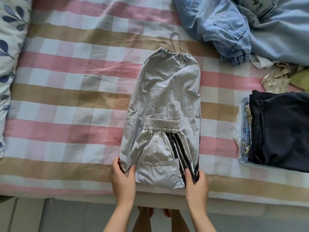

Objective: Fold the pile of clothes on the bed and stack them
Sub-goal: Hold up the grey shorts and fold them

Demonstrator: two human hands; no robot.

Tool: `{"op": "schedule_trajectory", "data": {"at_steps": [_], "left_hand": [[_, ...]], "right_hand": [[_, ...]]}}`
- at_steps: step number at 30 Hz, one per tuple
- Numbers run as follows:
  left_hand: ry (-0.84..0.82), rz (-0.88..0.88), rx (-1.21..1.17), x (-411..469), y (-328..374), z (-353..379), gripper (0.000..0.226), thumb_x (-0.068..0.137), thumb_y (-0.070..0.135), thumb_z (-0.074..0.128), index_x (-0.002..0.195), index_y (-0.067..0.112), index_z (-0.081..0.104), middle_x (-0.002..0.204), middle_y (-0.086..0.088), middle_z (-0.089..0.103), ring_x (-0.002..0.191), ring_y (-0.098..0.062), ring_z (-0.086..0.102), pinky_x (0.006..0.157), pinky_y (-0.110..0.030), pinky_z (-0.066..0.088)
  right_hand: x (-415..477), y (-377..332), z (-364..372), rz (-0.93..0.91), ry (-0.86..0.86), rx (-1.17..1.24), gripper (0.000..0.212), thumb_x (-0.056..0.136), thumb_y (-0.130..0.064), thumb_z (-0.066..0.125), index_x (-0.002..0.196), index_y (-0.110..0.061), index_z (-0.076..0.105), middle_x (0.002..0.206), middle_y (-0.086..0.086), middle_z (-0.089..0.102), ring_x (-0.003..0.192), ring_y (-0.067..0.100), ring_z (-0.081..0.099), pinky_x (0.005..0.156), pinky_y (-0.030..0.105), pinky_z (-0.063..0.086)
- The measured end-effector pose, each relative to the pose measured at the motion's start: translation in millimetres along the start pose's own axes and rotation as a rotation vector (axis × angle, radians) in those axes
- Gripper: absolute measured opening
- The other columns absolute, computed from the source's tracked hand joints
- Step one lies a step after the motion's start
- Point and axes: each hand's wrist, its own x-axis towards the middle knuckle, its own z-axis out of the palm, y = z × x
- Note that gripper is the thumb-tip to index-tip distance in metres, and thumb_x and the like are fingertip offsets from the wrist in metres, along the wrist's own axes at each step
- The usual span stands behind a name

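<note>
With the grey track pants [164, 96] lying lengthwise on the bed [66, 81], the left hand [122, 178] and right hand [196, 183] each pinch a near corner of the fold, so lift both evenly toward the drawstring hem, keeping edges aligned before stacking on the folded pile [280, 129].

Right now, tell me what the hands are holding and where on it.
Both hold the grey track pants at the near folded edge: left hand on its left corner, right hand on the striped right corner.
</note>
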Motion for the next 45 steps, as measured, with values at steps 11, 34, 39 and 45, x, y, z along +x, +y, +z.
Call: {"op": "schedule_trajectory", "data": {"at_steps": [11, 34, 39, 45], "left_hand": [[-0.381, 0.829, 0.795, 59, 55, 63, 0.061, 0.096, 0.043, 0.017, 0.145, 0.025, -0.015, 0.149, 0.013, -0.026, 0.125, 0.003, -0.043, 0.107, -0.037, -0.025], [-0.242, 0.646, 0.194, 233, 212, 121, 0.059, 0.077, 0.010, 0.066, 0.127, 0.001, 0.035, 0.128, -0.017, 0.047, 0.119, -0.030, 0.045, 0.098, -0.029, 0.035], [-0.300, 0.354, -0.030, 229, 228, 113, 0.055, 0.086, 0.017, 0.063, 0.127, -0.003, 0.033, 0.129, -0.019, 0.047, 0.116, -0.029, 0.050, 0.091, -0.024, 0.037], [-0.532, 0.518, -0.318, 185, 237, 28, 0.030, 0.073, 0.003, 0.065, 0.103, 0.007, 0.063, 0.090, -0.006, 0.062, 0.075, -0.008, 0.056, 0.069, -0.020, 0.046]], "right_hand": [[62, -65, 48, -0.887, -0.131, -0.630, 0.053, 0.094, -0.030, 0.045, 0.143, -0.020, 0.026, 0.148, 0.003, 0.012, 0.143, 0.016, 0.004, 0.115, 0.044, 0.006], [260, -239, 37, -0.527, -0.180, -0.154, 0.039, 0.076, -0.014, 0.067, 0.113, -0.011, 0.057, 0.111, 0.010, 0.063, 0.102, 0.025, 0.057, 0.081, 0.030, 0.044], [250, -249, 26, -0.399, -0.271, -0.004, 0.021, 0.074, -0.003, 0.067, 0.095, -0.004, 0.062, 0.089, 0.009, 0.062, 0.086, 0.023, 0.060, 0.075, 0.035, 0.049], [182, -256, -34, -0.610, -0.376, 0.185, 0.022, 0.073, 0.004, 0.065, 0.094, 0.005, 0.061, 0.085, 0.010, 0.060, 0.078, 0.020, 0.055, 0.071, 0.037, 0.047]]}}
